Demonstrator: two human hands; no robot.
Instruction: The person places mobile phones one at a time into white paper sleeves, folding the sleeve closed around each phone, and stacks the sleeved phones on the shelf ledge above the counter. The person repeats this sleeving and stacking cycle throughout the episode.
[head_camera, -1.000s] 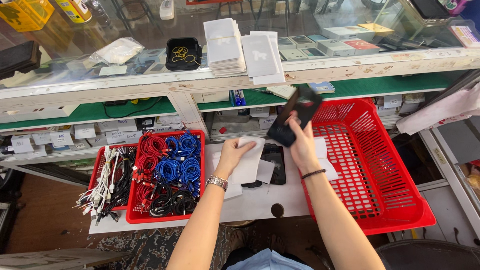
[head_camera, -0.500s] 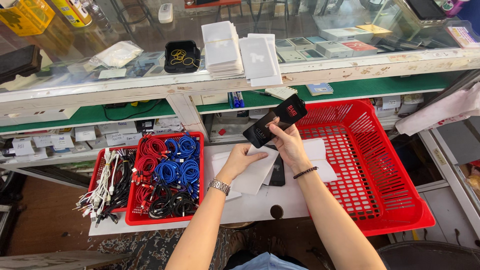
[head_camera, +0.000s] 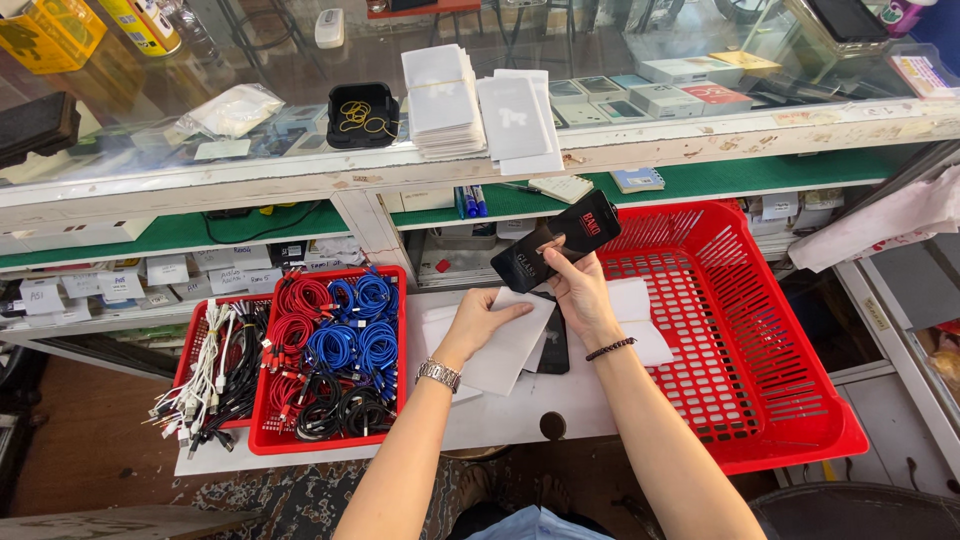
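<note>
My right hand (head_camera: 578, 290) holds a flat black packet (head_camera: 556, 241) tilted up above the white worktop (head_camera: 500, 415), just left of the big red basket (head_camera: 760, 330). My left hand (head_camera: 478, 320), with a metal watch on the wrist, grips the top edge of a white sleeve (head_camera: 508, 350) lying on the worktop. A dark phone-like slab (head_camera: 553, 345) lies under the sleeve's right edge. More white sleeves (head_camera: 640, 315) lie beside my right wrist at the basket's edge.
A red tray (head_camera: 330, 365) at the left holds several coiled red, blue and black cables; a second tray (head_camera: 215, 375) holds white and black cables. Stacks of white sleeves (head_camera: 440, 100) and a black rubber-band tub (head_camera: 362, 115) sit on the glass counter. Green shelves run below.
My right hand has brought the black packet leftward and lower, from over the basket to above the worktop. My left hand has taken hold of the white sleeve.
</note>
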